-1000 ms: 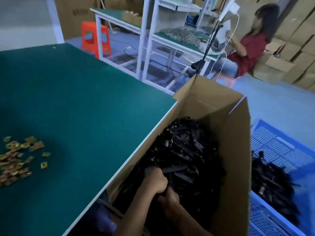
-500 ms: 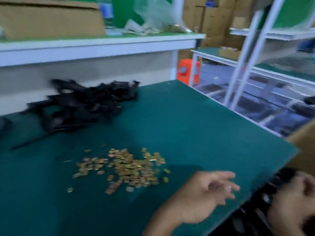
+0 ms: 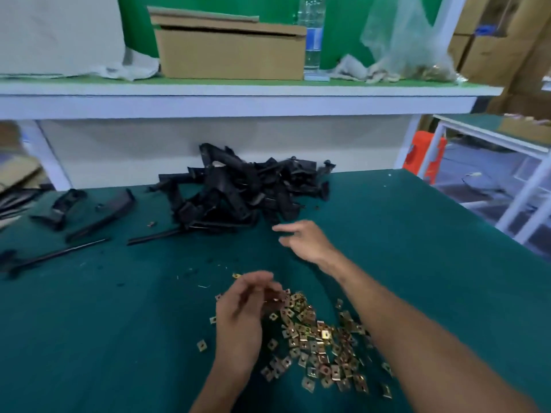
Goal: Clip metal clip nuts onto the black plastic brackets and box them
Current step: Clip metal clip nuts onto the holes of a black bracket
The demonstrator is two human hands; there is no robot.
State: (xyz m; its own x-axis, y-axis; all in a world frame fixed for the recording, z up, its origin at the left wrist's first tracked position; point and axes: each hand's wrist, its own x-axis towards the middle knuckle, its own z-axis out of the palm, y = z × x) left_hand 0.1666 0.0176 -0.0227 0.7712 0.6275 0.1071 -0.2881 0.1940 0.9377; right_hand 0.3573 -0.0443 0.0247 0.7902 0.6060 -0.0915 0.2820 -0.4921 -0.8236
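Head view. Step in hand, as I judge it: fetching parts for a fresh assembly, one bracket and one clip nut. The right hand (image 3: 307, 242) reaches up-frame toward the pile of black plastic brackets (image 3: 241, 192) at centre, fingers spread and relaxed, holding nothing; its fingertips hang just short of the pile's near edge, not touching. The left hand (image 3: 244, 311) hovers at lower centre over the upper-left edge of the scatter of metal clip nuts (image 3: 316, 344), fingers loosely curled inward. Motion blur hides the fingertips, so I cannot tell whether a nut is pinched.

Loose brackets (image 3: 86, 210) lie at the left of the frame, well apart from both hands. All parts rest on the green table mat (image 3: 417, 234).

Next move likely calls for the right hand to close on one bracket and draw it free of the tangle, while the left isolates a single nut.

No packing box shows on the mat; a cardboard box (image 3: 229, 46) sits on the upper shelf.
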